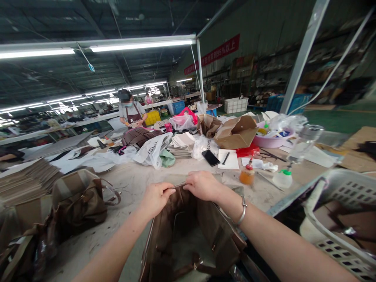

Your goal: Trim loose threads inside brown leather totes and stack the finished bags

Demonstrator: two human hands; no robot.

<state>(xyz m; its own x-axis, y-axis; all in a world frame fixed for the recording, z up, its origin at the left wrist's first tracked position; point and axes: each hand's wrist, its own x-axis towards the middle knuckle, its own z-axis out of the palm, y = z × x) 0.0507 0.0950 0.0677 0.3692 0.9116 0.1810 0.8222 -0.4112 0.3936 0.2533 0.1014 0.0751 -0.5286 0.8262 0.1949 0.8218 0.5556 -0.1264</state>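
A brown handbag stands before me at the table's near edge, its mouth facing up and its inside showing. On the bag's far rim, my left hand pinches the edge between thumb and fingers. Close beside it, my right hand grips the same rim, with a silver bangle on that wrist. The two hands nearly meet. A metal fitting shows on the near side of the bag. Further brown bags sit to the left, one with a looped handle.
A stack of grey-brown sheets lies at left. Beyond my hands are a phone, a pen on paper, an orange glue bottle and a white bottle. A plastic basket stands at right. A co-worker stands across the table.
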